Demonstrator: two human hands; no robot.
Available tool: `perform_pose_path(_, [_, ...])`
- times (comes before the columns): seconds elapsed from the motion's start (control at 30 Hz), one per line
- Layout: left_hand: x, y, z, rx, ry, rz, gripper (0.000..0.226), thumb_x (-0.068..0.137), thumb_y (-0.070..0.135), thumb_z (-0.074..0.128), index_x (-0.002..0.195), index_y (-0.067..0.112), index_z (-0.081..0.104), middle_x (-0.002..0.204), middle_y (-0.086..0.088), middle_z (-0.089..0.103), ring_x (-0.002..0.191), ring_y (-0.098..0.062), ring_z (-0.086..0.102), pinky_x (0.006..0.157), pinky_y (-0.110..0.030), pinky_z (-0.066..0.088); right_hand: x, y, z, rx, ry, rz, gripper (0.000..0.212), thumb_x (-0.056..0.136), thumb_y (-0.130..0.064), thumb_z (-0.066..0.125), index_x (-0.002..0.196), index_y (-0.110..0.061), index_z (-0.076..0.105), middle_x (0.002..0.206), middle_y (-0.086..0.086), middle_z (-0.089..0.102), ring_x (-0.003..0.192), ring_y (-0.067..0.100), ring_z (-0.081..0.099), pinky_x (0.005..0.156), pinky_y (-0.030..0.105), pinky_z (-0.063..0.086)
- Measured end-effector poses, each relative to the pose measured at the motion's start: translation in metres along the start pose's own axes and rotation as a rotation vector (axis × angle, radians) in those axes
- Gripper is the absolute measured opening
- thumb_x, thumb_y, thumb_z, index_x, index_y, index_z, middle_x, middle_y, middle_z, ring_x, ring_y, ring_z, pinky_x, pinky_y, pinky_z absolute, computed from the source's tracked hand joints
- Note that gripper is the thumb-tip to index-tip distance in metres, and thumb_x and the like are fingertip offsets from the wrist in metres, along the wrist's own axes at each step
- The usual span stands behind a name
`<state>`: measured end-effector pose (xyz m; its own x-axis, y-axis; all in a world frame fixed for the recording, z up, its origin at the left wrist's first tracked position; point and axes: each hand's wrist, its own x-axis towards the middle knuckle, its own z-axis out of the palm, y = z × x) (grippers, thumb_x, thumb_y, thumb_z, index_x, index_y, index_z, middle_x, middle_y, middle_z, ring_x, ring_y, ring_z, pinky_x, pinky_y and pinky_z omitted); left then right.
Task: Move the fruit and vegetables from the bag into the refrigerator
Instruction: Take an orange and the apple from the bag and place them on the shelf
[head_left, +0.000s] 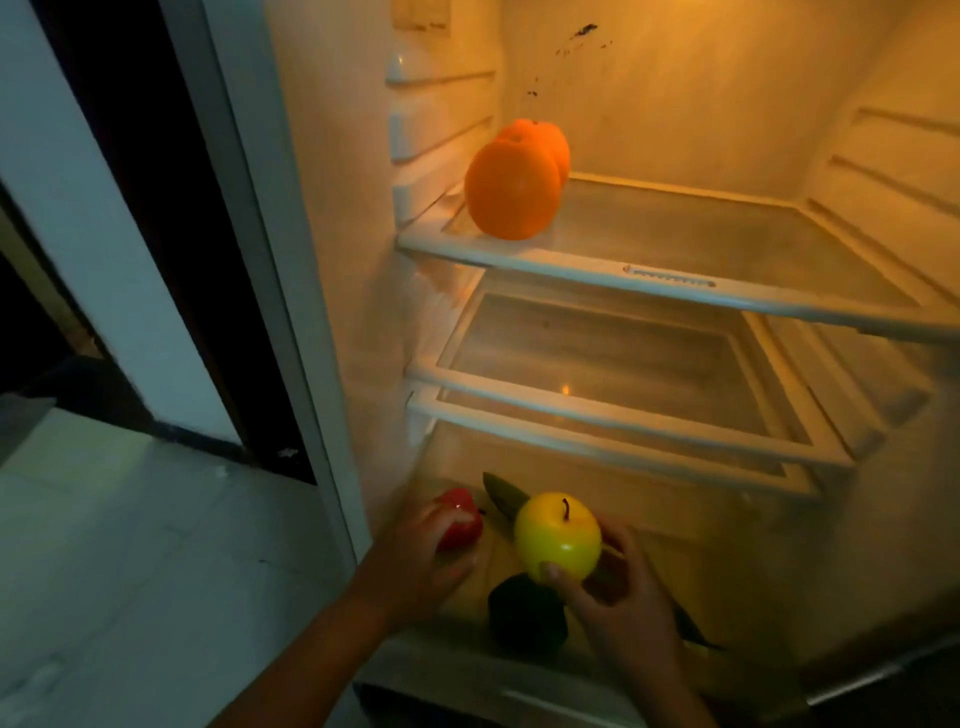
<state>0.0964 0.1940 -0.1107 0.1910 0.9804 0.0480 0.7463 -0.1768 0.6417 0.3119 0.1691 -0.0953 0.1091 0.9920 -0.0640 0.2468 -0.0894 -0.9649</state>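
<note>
The refrigerator stands open, lit orange inside. Two oranges (511, 189) sit at the left end of the upper glass shelf (675, 283), one behind the other. Low in the fridge, my left hand (423, 558) grips a red fruit (460, 519). My right hand (621, 597) holds a yellow apple (558, 535) with a dark stem, thumb on its underside. A dark green vegetable (527, 618) lies just below the apple in the bottom compartment. A green leafy piece (501, 496) shows behind the two fruits. The bag is out of view.
Two more glass shelves (623, 415) lie bare below the upper one. The fridge's left wall and white door frame (270, 260) border my left arm. A pale tiled floor (130, 545) spreads to the left, with a dark doorway beyond.
</note>
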Motion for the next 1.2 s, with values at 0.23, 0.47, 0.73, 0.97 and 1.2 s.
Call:
perform_pose_path(0.23, [-0.019, -0.024, 0.026, -0.337, -0.018, -0.218, 0.074, 0.061, 0.081, 0.052, 0.119, 0.036, 0.049, 0.12, 0.012, 0.05, 0.11, -0.004, 0.051, 0.079, -0.011, 0.041, 0.01, 0.034, 0.011, -0.088, -0.115, 0.085, 0.068, 0.066, -0.019, 0.083, 0.121, -0.029, 0.045, 0.122, -0.006, 0.05, 0.102, 0.013, 0.054, 0.07, 0.019, 0.049])
perform_pose_path(0.47, [-0.003, -0.01, 0.026, -0.481, -0.062, -0.2, 0.083, 0.057, 0.064, 0.063, 0.13, 0.031, 0.043, 0.129, 0.01, 0.046, 0.118, -0.008, 0.047, 0.095, -0.023, 0.044, 0.019, 0.039, 0.031, -0.232, -0.228, -0.077, 0.075, 0.066, -0.023, 0.084, 0.126, -0.037, 0.041, 0.118, -0.021, 0.047, 0.109, 0.002, 0.05, 0.09, 0.022, 0.049])
perform_pose_path(0.73, [-0.004, -0.017, 0.028, -0.416, -0.076, -0.166, 0.054, 0.079, 0.037, 0.068, 0.124, 0.037, 0.039, 0.116, 0.022, 0.043, 0.11, -0.005, 0.047, 0.084, -0.011, 0.043, 0.032, 0.04, 0.036, -0.345, -0.363, -0.164, 0.082, 0.07, -0.026, 0.081, 0.135, -0.038, 0.033, 0.123, -0.025, 0.038, 0.107, -0.006, 0.045, 0.078, 0.007, 0.045])
perform_pose_path(0.97, [-0.011, -0.03, 0.031, -0.38, -0.08, -0.201, 0.077, 0.068, 0.073, 0.054, 0.134, 0.034, 0.04, 0.128, 0.008, 0.048, 0.114, -0.006, 0.051, 0.09, -0.022, 0.048, 0.046, 0.044, 0.044, -0.387, -0.435, -0.216, 0.072, 0.07, -0.037, 0.078, 0.133, -0.035, 0.042, 0.129, -0.013, 0.046, 0.117, 0.009, 0.049, 0.09, 0.026, 0.051])
perform_pose_path(1.2, [-0.008, -0.021, 0.02, -0.453, -0.053, -0.148, 0.074, 0.066, 0.071, 0.051, 0.131, 0.038, 0.041, 0.131, 0.01, 0.049, 0.113, -0.001, 0.051, 0.087, -0.016, 0.048, 0.042, 0.029, 0.044, -0.333, -0.367, -0.263, 0.067, 0.07, -0.03, 0.08, 0.119, -0.049, 0.038, 0.117, -0.026, 0.041, 0.106, 0.0, 0.048, 0.078, 0.012, 0.05])
